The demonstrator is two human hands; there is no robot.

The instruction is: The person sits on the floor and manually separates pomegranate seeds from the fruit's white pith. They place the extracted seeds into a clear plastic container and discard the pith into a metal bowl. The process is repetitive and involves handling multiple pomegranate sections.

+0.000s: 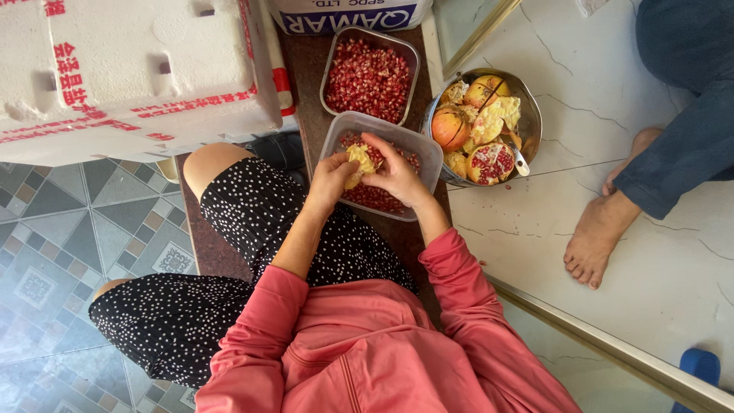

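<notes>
Your left hand (330, 177) and right hand (395, 174) both pinch a pale yellow piece of pomegranate peel (360, 162) over the clear plastic tub of red seeds (424, 153); a second seed-filled rectangular container (410, 53) sits just beyond; a round metal bowl of broken pomegranates (529, 115) stands beside.

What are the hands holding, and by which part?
Both the left hand and right hand hold one pomegranate piece by its opposite sides, over a clear tub.

Both hands, left hand (330, 181) and right hand (396, 176), grip a pomegranate piece (361, 162) over a plastic tub (425, 151).
</notes>
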